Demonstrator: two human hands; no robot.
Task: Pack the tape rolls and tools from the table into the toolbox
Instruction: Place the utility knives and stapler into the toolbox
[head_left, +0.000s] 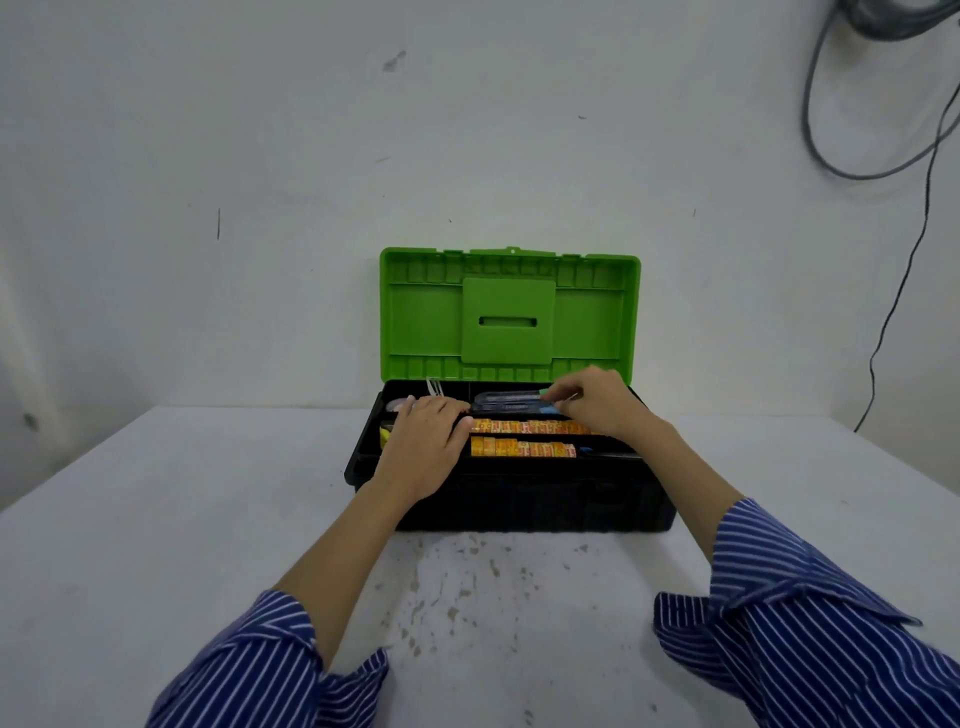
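The left hand lies flat with straight fingers over the left end of the toolbox, hiding most of what sits under it; only a pale pink roll and a bit of yellow peek out, too covered to name. The right hand pinches a blue tool at the back of the tray, beside a dark case. Two rows of orange tape rolls fill the front slots (labels unreadable). The green lid stands upright. The white table is speckled with stains; cables hang on the wall at right.
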